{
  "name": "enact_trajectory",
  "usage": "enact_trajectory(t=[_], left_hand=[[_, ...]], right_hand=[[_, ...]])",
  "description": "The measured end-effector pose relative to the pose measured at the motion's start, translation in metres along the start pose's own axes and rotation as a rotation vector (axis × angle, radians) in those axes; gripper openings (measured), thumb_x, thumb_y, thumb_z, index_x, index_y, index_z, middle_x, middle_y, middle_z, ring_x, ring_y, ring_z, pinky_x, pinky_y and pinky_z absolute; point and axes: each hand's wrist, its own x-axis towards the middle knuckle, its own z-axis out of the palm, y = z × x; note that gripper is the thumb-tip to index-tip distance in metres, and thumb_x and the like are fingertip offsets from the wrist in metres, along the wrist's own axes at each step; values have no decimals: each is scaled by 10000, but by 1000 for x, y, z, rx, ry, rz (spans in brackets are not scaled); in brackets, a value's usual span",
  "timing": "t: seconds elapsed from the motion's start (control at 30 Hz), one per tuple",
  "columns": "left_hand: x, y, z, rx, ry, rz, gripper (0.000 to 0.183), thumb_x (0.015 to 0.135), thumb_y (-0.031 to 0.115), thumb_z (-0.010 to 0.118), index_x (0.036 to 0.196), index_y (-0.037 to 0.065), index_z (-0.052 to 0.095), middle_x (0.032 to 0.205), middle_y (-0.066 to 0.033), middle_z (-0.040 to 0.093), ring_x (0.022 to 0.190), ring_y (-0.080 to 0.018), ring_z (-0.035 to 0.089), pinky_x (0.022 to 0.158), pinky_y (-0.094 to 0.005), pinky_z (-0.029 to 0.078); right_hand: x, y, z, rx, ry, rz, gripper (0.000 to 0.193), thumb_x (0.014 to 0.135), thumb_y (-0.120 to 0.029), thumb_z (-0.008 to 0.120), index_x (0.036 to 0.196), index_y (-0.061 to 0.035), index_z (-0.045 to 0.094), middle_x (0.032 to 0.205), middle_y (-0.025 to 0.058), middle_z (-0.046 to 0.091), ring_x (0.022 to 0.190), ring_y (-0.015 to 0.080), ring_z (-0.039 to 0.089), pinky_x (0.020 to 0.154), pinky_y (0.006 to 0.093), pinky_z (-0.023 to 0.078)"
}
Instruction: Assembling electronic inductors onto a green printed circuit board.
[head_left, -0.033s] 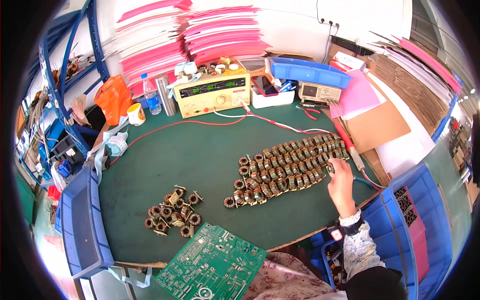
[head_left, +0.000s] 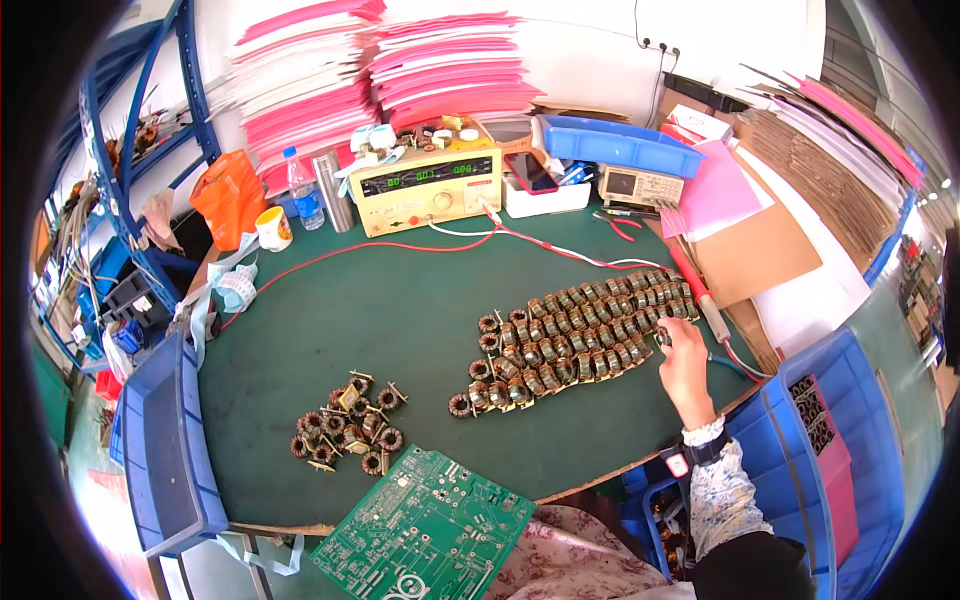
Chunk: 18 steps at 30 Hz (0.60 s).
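Note:
My right hand [head_left: 684,375] reaches over the right end of the front row of coils. Its fingers are closed around a small toroidal coil [head_left: 662,338], which they partly cover. Beside it, several rows of copper-wound toroidal coils on small bases [head_left: 568,350] stand packed together on the green mat. A loose heap of similar coils [head_left: 345,428] lies to the left, some tipped on their sides. A green circuit board [head_left: 430,530] slants across the table's near edge in front of me. My left hand is out of sight.
A yellow power supply [head_left: 425,190] stands at the back, with red and white leads crossing the mat [head_left: 330,330]. A soldering iron [head_left: 705,300] lies right of the rows. Blue bins [head_left: 170,450] flank the table. Paper and cardboard [head_left: 760,260] cover the back right.

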Motion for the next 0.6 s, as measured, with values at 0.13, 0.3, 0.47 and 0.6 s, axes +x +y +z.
enact_trajectory(t=[0.13,0.3,0.47,0.6], left_hand=[[3,7,1,-462,79,-317,187,892,34,489,1030,-51,583,1094,-123,552,880,-198,565,690,-303,460],[1,0,-5,-167,-41,-161,225,865,70,504,1073,0,556,937,-40,583,798,-154,543,710,-300,430],[-3,6,-8,-571,81,-406,289,787,35,505,1071,7,551,909,-37,595,735,-127,570,612,-252,445],[-16,12,-15,-604,150,-432,337,751,28,496,1083,-4,546,922,-45,602,732,-136,581,605,-253,454]], right_hand=[[-4,23,11,28,-122,-55,532,602,191,573,1093,-9,536,1029,180,576,934,352,546,805,409,453],[-7,-78,-13,48,-133,-121,506,659,131,565,1144,-9,516,1155,177,532,1093,360,488,901,403,426],[-23,-187,11,623,-631,-681,438,697,49,573,1122,-53,567,1191,117,532,1106,311,494,922,403,424],[-45,-244,56,645,-615,-941,533,714,-23,586,1239,-82,511,1260,109,472,1182,287,425,968,408,388]])
